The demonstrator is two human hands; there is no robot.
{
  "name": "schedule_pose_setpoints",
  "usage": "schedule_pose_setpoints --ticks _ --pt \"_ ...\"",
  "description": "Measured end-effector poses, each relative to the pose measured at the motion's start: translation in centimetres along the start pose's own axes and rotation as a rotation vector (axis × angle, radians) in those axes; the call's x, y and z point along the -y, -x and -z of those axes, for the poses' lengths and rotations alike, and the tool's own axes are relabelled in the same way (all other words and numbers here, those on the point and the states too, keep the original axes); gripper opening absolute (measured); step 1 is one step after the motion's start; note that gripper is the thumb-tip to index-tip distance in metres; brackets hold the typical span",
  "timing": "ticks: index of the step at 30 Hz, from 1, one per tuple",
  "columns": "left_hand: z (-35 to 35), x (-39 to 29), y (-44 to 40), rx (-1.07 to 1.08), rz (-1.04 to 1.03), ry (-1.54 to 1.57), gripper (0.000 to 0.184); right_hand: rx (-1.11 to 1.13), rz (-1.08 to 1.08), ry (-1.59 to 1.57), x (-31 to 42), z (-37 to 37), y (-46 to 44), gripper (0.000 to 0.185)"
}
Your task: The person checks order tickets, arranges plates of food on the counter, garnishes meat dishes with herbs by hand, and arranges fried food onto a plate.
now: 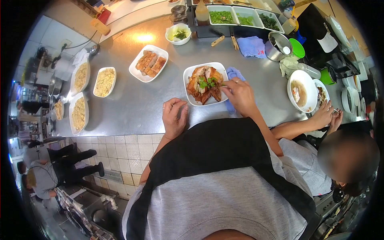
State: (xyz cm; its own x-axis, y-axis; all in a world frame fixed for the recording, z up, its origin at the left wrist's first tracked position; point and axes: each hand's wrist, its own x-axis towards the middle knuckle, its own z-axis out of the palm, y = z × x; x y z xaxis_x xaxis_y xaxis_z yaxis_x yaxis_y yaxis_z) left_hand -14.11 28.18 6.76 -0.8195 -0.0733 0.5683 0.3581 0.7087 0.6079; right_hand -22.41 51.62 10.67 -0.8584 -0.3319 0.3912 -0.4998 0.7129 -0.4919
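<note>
A square white plate (191,99) holds roast chicken (196,89), browned and cut into pieces, with green herb leaves (208,83) on top. My right hand (241,96) reaches over the plate's right rim, thumb and forefinger pinched at a small green herb sprig beside the meat. Beneath that wrist and plate edge lies a folded blue cloth (234,73), partly covered. To the lower left of the plate, my left hand (175,119) hovers or rests near the counter's front edge, loosely curled with thumb apart from the fingers and nothing visible in it.
The steel counter (132,108) also bears a dish of sliced roast meat (150,64), several dishes of pale chopped food (105,82) and a small bowl (178,34). Green garnish trays (221,17) line the back. At right, a co-worker's hand (323,116) is beside a white bowl (302,91).
</note>
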Motion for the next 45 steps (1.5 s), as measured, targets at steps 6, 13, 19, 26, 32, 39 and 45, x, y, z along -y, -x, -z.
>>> schedule_pose_setpoints --ticks 6,13,19,26,32,39,45 --pt "-0.1 0.6 0.3 0.015 0.043 0.03 0.015 -0.074 -0.197 0.232 -2.9 0.9 3.9 0.021" --pt "0.6 -0.2 -0.5 0.034 0.139 0.141 0.014 -0.147 -0.058 0.328 -6.4 -1.8 6.8 0.029" --pt "4.0 2.1 -1.5 -0.004 0.124 0.098 0.015 -0.07 -0.334 0.246 -5.5 0.2 6.2 0.014" --pt "11.5 10.1 -2.0 -0.11 0.298 0.094 0.013 -0.278 -0.338 0.173 -2.2 -0.9 4.5 0.026" --pt "15.7 17.3 -3.8 -0.09 0.415 0.292 0.015 -0.298 -0.363 0.625 -3.1 -5.3 4.9 0.029" --pt "12.8 24.0 -5.7 0.189 0.601 0.737 0.031 -0.41 -0.736 0.621 -1.5 -5.3 6.4 0.02" --pt "9.8 23.7 -11.5 0.266 0.769 0.968 0.054 -0.117 -0.915 0.775 -0.3 -5.4 6.1 0.05"
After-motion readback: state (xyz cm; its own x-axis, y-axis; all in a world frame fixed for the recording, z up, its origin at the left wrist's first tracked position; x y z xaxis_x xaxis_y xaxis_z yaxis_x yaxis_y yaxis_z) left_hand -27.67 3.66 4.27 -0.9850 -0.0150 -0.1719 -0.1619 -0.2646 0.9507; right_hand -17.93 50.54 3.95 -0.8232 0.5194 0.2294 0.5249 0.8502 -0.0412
